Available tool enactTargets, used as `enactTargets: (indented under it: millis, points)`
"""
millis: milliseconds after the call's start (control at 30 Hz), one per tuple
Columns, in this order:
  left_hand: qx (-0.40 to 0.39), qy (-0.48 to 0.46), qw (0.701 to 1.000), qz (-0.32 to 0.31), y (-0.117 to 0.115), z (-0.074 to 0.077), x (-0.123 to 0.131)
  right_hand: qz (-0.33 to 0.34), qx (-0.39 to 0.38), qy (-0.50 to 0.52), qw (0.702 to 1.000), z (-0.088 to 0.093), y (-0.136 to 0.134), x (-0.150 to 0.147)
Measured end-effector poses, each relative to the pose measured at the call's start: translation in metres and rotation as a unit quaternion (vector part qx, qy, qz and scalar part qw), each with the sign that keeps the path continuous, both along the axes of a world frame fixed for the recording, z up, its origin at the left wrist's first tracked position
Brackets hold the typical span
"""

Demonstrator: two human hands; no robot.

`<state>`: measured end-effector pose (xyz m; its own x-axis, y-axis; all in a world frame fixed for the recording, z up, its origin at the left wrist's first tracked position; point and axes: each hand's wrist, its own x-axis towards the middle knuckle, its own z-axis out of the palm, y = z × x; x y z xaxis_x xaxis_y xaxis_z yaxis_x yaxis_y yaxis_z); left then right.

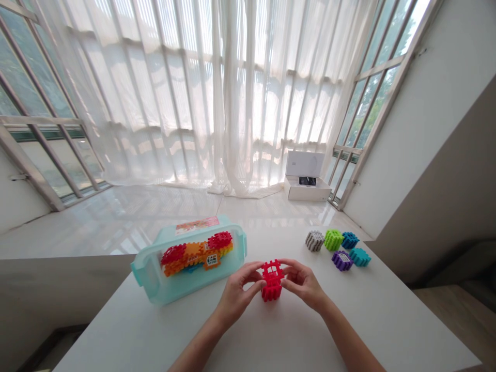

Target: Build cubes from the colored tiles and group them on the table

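Note:
Between my two hands is a partly built cube of red interlocking building panels [272, 292], near the middle of the white table. A red panel with a window-like opening tops it. My left hand [239, 287] grips the red block from the left, thumb and fingers closed at its side. On the opposite side, my right hand [303, 281] pinches the block's right edge. Whether the top panel is fully locked to the rest, I cannot tell.
To the left stands a pale teal plastic bin [151, 276] holding red, orange, yellow and blue panels [194, 253]. At right sit a grey block [314, 241], a green block [334, 239], a blue block [350, 239], a purple block [342, 261] and a teal block [360, 257]. A white box [306, 192] stands behind.

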<state>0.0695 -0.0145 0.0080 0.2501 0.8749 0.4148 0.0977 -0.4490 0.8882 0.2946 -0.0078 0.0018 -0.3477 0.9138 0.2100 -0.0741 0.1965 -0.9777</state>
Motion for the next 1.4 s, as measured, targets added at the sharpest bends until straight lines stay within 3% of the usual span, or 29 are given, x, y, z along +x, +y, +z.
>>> enactTargets:
  millis: [233,500,833,1100,1400]
  points:
    - [0.047,0.072,0.996,0.014,0.003,0.001,-0.004,-0.024,0.035,-0.055,0.998,0.002,0.001,0.006]
    - [0.046,0.087,0.995,-0.015,0.001,0.003,-0.005,-0.022,0.039,-0.092,0.995,0.001,0.003,0.010]
    - [0.064,0.097,0.993,0.002,0.003,0.003,-0.005,-0.036,0.049,-0.117,0.991,0.000,0.004,0.010]
    - [0.063,0.100,0.992,0.051,0.006,-0.002,-0.006,-0.063,0.061,-0.138,0.987,-0.004,0.008,0.011]
    - [0.079,0.124,0.988,0.037,0.006,0.002,-0.006,-0.044,0.058,-0.169,0.983,-0.008,0.011,0.016]
